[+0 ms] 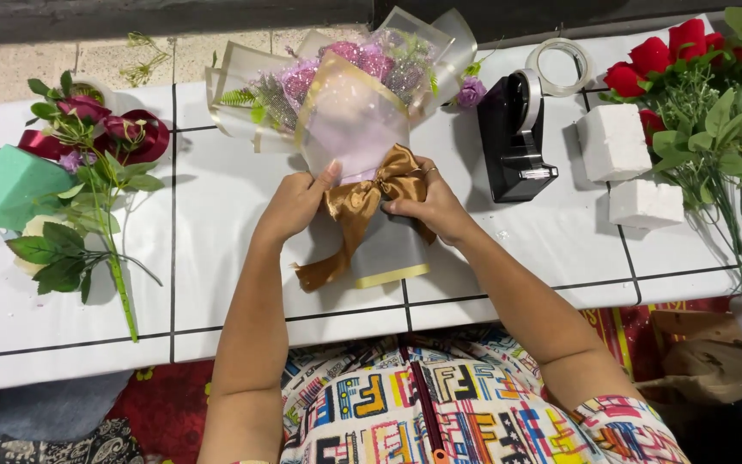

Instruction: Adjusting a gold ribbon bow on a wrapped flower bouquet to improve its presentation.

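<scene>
A wrapped bouquet (349, 94) of pink and purple flowers lies on the white tabletop (234, 249), in translucent gold-edged paper. A golden-brown satin bow (375, 191) is tied around its neck, with a ribbon tail hanging toward me. My left hand (295, 204) grips the bouquet's neck from the left, thumb up against the wrapping. My right hand (433, 204) holds the bow's right loop and the wrap beneath it.
A black tape dispenser (515, 137) and a clear tape roll (560, 65) sit right of the bouquet. Two white foam blocks (616, 142) and red roses with greenery (706, 94) lie far right. A green foam block (6, 189) and loose stems (88, 198) lie left.
</scene>
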